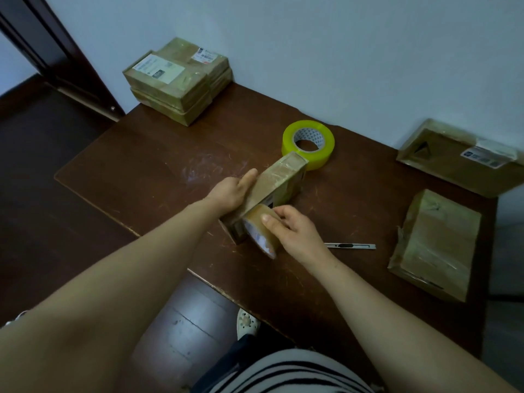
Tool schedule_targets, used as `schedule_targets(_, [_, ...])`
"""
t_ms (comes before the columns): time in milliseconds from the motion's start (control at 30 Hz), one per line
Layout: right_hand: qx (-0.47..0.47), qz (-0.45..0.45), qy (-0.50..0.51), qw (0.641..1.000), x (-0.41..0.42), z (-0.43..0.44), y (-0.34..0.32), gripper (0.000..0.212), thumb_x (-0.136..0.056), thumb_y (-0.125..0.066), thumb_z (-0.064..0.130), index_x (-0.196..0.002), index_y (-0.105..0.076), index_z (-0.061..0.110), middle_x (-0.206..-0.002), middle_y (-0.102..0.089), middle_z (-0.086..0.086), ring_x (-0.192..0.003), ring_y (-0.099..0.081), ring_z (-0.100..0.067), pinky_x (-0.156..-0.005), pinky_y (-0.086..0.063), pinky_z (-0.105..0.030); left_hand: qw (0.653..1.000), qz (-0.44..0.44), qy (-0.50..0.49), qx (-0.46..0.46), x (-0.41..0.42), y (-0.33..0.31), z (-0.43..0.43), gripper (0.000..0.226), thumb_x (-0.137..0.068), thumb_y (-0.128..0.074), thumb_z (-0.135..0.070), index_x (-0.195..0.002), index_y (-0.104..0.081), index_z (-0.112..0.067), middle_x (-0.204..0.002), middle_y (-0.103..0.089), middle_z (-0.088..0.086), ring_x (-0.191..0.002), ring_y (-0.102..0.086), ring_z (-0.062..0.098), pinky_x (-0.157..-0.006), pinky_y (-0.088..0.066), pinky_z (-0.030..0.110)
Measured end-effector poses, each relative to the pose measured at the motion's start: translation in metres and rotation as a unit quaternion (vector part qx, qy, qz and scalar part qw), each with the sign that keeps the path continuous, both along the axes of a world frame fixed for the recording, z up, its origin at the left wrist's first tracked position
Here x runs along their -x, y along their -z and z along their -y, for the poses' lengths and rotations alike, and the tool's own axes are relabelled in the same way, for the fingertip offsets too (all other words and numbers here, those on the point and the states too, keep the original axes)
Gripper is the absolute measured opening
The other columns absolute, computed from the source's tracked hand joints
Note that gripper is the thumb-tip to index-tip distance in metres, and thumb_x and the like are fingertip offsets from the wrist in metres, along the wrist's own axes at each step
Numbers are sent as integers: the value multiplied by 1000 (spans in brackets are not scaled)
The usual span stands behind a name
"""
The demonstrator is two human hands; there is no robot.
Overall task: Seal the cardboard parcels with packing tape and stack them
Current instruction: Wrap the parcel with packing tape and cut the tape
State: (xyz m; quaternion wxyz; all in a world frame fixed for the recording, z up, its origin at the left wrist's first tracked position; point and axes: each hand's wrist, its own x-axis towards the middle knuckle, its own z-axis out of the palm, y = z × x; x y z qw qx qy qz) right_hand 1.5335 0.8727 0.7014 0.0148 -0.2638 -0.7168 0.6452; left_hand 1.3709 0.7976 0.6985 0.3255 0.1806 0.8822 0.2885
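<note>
A flat cardboard parcel (279, 180) stands on its edge in the middle of the brown table (158, 171). My left hand (231, 191) presses flat against its left face and steadies it. My right hand (289, 226) grips a brownish roll of packing tape (259, 232) held at the parcel's near end, with tape running up along the parcel's top edge. A second, yellow-green tape roll (309, 143) lies flat just behind the parcel.
A stack of taped parcels (178, 80) sits at the table's back left corner. Two more parcels lie at the right: one near (436, 245), one far (465, 157). A metal utility knife (350, 245) lies right of my right hand.
</note>
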Motion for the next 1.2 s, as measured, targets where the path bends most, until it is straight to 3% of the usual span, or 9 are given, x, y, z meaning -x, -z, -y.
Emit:
schedule_targets(100, [-21,-2,-21,1000,6,0,-10,30,-95,-58,34,-70,-58,16,-50,-56,11,-48,-53,-1,-50,-40,-18,953,178,-96,-225,4,-9,32,54,-90,-46,-38,-140,-44,-16,-136,-50,4,-122,-47,18,-87,-41,25])
schedule_targets(200, [-44,0,-13,999,23,0,-21,39,-93,-58,38,-69,-54,8,-57,-50,-4,-55,-50,-16,-57,-39,-30,972,163,1,-172,-12,1,68,94,-64,-59,-24,-150,-23,-23,-144,-33,1,-129,-39,19,-100,-42,29])
schedule_targets(300, [-37,-1,-27,999,42,4,-33,42,-91,-60,43,-78,-59,3,-66,-54,-12,-59,-52,-20,-61,-42,-33,964,131,-69,-221,-27,17,81,88,-74,-76,-6,-148,-32,-22,-135,-46,7,-115,-53,18,-95,-48,24])
schedule_targets(467, [47,4,-32,998,53,1,-32,24,-84,-64,38,-73,-65,17,-65,-66,-2,-59,-64,-13,-59,-51,-27,911,269,-157,-270,-33,30,78,60,-83,-69,-8,-139,-46,-14,-122,-62,10,-99,-67,18,-76,-58,27])
schedule_targets(567, [62,8,-34,997,49,1,-14,17,-93,-61,22,-77,-63,17,-58,-65,4,-52,-62,-7,-51,-49,-19,965,133,-112,-195,-45,42,73,60,-89,-66,-14,-143,-41,-13,-130,-57,6,-108,-59,15,-93,-50,29])
schedule_targets(667, [84,17,-11,996,52,2,0,19,-96,-58,22,-79,-61,13,-56,-62,2,-47,-58,-7,-49,-49,-21,996,16,-6,-87,-53,59,71,118,-72,-83,-29,-153,2,-20,-159,0,7,-146,-4,21,-120,-9,38])
schedule_targets(767, [120,14,8,993,57,0,6,18,-96,-58,23,-81,-62,14,-55,-63,6,-48,-58,-5,-47,-49,-20,993,-45,104,11,-67,73,68,160,-47,-86,-60,-141,36,-16,-154,32,4,-142,28,18,-116,14,40])
schedule_targets(1067, [46,96,-17,994,38,6,-3,26,-93,-52,42,-115,-56,29,-93,-64,13,-78,-63,1,-63,-46,-17,988,-98,117,-31,-79,73,63,159,-47,-84,-59,-142,33,-8,-156,-2,6,-142,-7,22,-116,-11,32])
schedule_targets(1200, [-107,71,-61,990,-12,20,-10,56,-89,-55,31,-139,-36,44,-98,-61,13,-86,-58,-1,-81,-47,-24,993,-69,97,3,-80,69,57,155,-48,-82,-61,-145,28,-9,-155,2,7,-143,-3,27,-115,-13,41])
